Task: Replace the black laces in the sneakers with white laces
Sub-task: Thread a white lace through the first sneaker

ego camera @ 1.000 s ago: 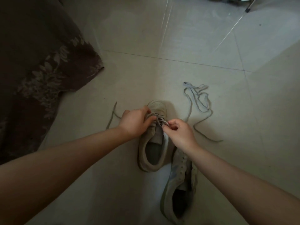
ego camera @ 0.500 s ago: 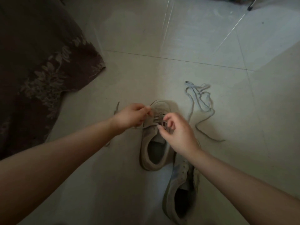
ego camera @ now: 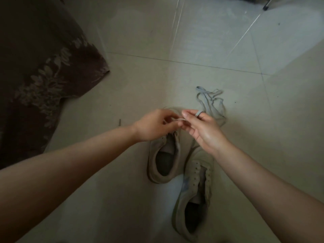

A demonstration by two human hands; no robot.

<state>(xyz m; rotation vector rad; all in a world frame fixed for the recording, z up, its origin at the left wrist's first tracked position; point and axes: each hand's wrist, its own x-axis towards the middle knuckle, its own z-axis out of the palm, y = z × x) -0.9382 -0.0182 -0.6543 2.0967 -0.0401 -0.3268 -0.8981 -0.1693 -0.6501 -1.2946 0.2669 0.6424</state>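
White lace (ego camera: 177,119) pinched taut between left hand (ego camera: 154,126) and right hand (ego camera: 201,128) above the sneaker (ego camera: 165,156), probably to even it out

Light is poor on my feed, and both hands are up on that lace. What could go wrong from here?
1. The lace is pinched between the left hand and right hand above the far sneaker; a hard pull might drag the shoe.
2. It loops over a right finger and may snag.
3. The loose lace lies close by and could tangle.
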